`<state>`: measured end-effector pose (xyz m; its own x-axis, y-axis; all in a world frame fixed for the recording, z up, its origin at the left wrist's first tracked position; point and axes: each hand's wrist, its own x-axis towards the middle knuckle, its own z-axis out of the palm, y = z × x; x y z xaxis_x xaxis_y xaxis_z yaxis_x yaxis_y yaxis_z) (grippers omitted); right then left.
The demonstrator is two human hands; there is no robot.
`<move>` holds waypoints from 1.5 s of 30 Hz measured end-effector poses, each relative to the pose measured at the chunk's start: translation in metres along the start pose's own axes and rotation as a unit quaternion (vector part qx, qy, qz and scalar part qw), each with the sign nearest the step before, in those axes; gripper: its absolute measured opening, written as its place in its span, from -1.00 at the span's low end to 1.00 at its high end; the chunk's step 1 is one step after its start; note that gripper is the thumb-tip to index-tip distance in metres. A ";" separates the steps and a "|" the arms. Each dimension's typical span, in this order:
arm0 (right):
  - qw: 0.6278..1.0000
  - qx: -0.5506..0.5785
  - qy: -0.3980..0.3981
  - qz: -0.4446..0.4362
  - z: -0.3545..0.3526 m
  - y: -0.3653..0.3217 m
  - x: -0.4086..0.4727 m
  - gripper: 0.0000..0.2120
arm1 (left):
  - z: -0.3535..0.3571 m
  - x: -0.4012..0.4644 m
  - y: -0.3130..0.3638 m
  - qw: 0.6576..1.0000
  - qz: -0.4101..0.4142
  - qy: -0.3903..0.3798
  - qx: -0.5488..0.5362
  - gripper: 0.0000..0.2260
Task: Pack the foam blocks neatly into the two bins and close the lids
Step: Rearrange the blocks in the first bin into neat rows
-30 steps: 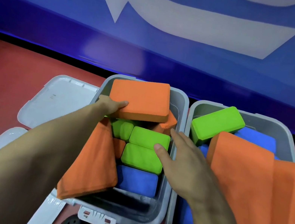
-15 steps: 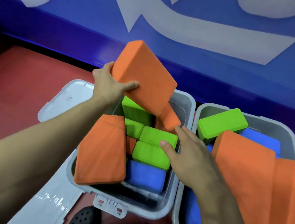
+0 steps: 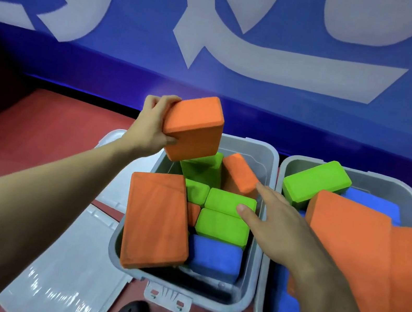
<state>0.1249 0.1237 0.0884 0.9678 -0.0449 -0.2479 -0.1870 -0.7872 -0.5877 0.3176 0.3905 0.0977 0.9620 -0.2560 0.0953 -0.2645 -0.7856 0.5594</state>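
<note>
Two grey bins stand side by side, the left bin (image 3: 255,247) and the right bin (image 3: 265,290), both open and holding foam blocks. A big orange block (image 3: 154,221) leans at 9 o'clock in the left bin. The left hand (image 3: 152,127) grips an orange block (image 3: 194,129) above its 12 o'clock rim, fingers curled around it. The right hand (image 3: 274,228) rests with straight, slightly spread fingers on a green block (image 3: 227,202).

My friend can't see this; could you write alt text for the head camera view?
A person's left hand lifts an orange foam block above the left grey bin of jumbled blocks, while the right hand reaches in, open.
</note>
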 end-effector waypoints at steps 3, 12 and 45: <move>0.999 0.039 0.023 -0.009 -0.006 -0.002 0.000 -0.20 | -0.007 -0.008 0.008 0.998 0.047 -0.034 -0.028 -0.15; 0.981 0.162 0.093 -0.050 -0.009 -0.019 -0.002 0.03 | -0.012 -0.040 0.050 0.947 0.258 -0.191 0.017 -0.14; 0.982 0.028 0.008 0.188 0.093 0.033 0.057 -0.39 | 0.112 -0.055 0.002 0.965 -0.182 -0.176 0.060 -0.32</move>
<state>0.1584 0.1526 -0.0166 0.8312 -0.3355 -0.4434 -0.5396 -0.6788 -0.4981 0.2562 0.3402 0.0013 0.9153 -0.1093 -0.3878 0.0607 -0.9141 0.4009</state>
